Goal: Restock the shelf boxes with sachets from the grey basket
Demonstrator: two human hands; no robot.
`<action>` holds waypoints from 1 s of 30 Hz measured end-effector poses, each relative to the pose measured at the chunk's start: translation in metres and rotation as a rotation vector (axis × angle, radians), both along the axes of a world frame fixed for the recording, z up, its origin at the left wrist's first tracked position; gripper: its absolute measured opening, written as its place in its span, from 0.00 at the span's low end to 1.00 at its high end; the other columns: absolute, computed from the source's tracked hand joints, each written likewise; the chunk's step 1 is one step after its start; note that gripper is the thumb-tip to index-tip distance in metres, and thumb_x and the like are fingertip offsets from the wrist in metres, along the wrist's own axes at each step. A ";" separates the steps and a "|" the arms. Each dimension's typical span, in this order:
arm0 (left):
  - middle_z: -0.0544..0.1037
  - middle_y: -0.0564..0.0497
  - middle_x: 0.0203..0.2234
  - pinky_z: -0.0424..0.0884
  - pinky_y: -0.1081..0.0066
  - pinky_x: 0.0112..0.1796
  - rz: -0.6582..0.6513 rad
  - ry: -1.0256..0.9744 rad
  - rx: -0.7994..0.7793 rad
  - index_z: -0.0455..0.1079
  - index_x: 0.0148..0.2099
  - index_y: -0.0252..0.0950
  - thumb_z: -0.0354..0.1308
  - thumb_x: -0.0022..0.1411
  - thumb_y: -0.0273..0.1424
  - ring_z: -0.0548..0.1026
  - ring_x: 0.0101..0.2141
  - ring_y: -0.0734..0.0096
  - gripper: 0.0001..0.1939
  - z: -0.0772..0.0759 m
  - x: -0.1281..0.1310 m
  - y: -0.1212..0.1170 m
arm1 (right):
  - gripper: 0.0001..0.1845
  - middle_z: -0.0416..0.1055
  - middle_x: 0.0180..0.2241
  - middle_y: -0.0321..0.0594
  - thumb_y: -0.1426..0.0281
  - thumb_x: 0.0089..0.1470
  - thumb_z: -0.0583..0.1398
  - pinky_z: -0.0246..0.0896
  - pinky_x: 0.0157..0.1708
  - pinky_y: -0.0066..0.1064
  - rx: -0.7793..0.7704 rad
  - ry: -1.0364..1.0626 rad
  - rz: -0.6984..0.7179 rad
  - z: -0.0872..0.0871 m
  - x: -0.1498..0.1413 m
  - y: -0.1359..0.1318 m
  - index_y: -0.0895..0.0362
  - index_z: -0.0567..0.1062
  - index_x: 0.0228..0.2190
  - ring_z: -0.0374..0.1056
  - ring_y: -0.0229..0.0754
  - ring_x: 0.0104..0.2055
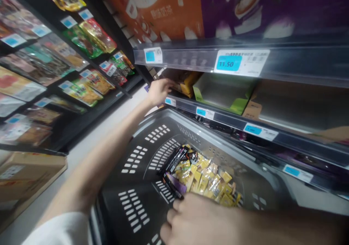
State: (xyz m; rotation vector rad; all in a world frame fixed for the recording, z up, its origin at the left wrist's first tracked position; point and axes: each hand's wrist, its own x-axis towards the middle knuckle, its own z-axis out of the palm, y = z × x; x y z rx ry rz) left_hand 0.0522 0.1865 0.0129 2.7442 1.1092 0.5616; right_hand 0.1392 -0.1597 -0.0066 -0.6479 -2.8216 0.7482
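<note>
My left hand point(160, 91) reaches to the lower shelf at its left end, fingers stretched loosely toward a dark brown and yellow packet point(188, 83). Whether the fingertips touch the packet is unclear. Over the near side of a black shopping basket point(136, 185), my right hand point(201, 219) is closed in a fist. Whatever lies inside that fist is hidden. Down in the basket are several yellow plastic-wrapped snack packs point(204, 176), and beside them a black packet point(176, 161) and a purple-edged packet point(176, 183).
Along the lower shelf stands an open green carton point(223, 90), with a brown carton point(289, 106) to its right. Orange and purple boxes point(169, 12) fill the shelf above. At left, a rack holds bagged snacks point(89, 86); a cardboard box point(32, 179) sits below.
</note>
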 end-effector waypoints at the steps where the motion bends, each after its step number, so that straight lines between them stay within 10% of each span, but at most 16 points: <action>1: 0.82 0.42 0.48 0.76 0.59 0.55 -0.001 -0.012 0.021 0.75 0.53 0.31 0.46 0.65 0.29 0.80 0.48 0.59 0.21 0.006 -0.017 -0.016 | 0.07 0.77 0.32 0.41 0.71 0.64 0.59 0.60 0.22 0.39 0.016 -0.026 0.002 0.007 0.004 0.009 0.58 0.78 0.36 0.74 0.46 0.32; 7: 0.72 0.43 0.63 0.66 0.51 0.64 -0.136 0.195 -0.119 0.71 0.62 0.38 0.54 0.64 0.51 0.71 0.61 0.49 0.31 0.002 -0.111 -0.089 | 0.10 0.79 0.40 0.45 0.77 0.64 0.56 0.61 0.33 0.36 0.017 -0.130 -0.270 0.010 0.026 0.051 0.61 0.77 0.42 0.75 0.46 0.42; 13: 0.55 0.43 0.73 0.47 0.46 0.71 -0.151 0.072 -0.170 0.64 0.68 0.35 0.61 0.58 0.35 0.51 0.72 0.46 0.35 -0.042 -0.133 -0.098 | 0.14 0.77 0.41 0.47 0.78 0.65 0.51 0.61 0.38 0.37 0.001 -0.321 -0.460 -0.027 0.043 0.073 0.60 0.76 0.43 0.72 0.47 0.44; 30: 0.47 0.44 0.74 0.41 0.44 0.70 -0.076 0.131 -0.076 0.56 0.70 0.28 0.58 0.63 0.26 0.42 0.74 0.46 0.35 -0.040 -0.120 -0.132 | 0.31 0.60 0.66 0.58 0.77 0.62 0.58 0.56 0.57 0.41 0.012 -0.792 0.116 -0.158 -0.013 0.060 0.65 0.63 0.65 0.58 0.54 0.65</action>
